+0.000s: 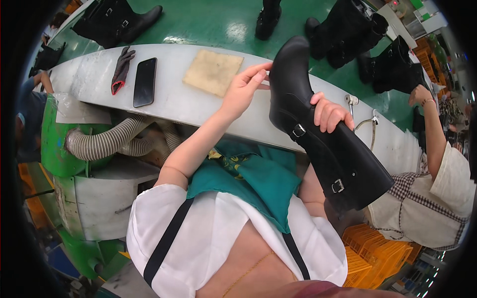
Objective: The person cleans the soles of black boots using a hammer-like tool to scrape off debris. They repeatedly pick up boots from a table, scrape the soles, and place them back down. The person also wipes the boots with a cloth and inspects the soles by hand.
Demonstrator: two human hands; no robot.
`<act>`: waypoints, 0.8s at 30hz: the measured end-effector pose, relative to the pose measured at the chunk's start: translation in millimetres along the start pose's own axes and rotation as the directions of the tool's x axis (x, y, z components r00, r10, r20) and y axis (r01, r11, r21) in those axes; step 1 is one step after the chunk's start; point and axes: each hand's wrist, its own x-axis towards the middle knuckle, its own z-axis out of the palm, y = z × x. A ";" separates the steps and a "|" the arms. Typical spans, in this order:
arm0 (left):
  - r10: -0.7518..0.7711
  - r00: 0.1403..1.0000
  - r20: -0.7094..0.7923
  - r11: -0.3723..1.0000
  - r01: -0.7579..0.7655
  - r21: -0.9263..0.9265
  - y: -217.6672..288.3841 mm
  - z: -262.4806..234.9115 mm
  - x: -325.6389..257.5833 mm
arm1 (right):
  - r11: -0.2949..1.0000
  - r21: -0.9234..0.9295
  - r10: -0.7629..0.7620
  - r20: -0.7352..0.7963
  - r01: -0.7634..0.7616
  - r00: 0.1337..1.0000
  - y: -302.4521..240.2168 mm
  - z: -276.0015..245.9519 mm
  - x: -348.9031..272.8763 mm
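A tall black boot (325,154) with two silver buckles is held tilted in front of me, its toe pointing up and away and its shaft opening toward my lower right. My right hand (330,114) is closed around the boot near the ankle, fingers lying across the leather. Beside the toe, my left hand (243,92) has its fingers stretched out, and their tips meet the sole edge; some are partly hidden behind the boot. The thumb stays off the leather.
On the white worktop (169,119) lie a tan square pad (213,72), a black phone (145,82) and a dark glove (121,69). Several black boots (343,32) stand on the green surface (218,25) beyond. A grey hose (107,141) is at left; a co-worker's arm (435,129) reaches in at right.
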 end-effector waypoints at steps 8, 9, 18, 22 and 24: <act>-0.132 0.988 0.080 0.989 0.137 -0.055 -9.9 9.9 -6.8 | 0.994 0.057 -0.087 -0.154 0.097 0.984 -4.8 -1.8 -27.0; -0.133 0.987 0.094 0.987 0.141 -0.082 -10.2 10.1 -5.3 | 0.997 0.048 -0.050 -0.199 0.061 0.979 -6.6 0.0 -28.3; -0.324 0.910 0.257 0.935 0.350 -0.060 -21.8 19.5 4.3 | 0.953 0.285 -0.056 -0.165 0.102 0.985 6.4 -10.8 -25.6; -0.250 0.943 0.222 0.955 0.278 -0.103 1.8 31.0 -15.2 | 0.794 0.472 0.061 -0.689 0.384 0.722 14.2 41.0 -25.0; -0.263 0.934 0.241 0.949 0.296 -0.113 8.9 31.3 -20.5 | 0.666 0.524 0.161 -0.797 0.532 0.582 15.2 55.9 -17.1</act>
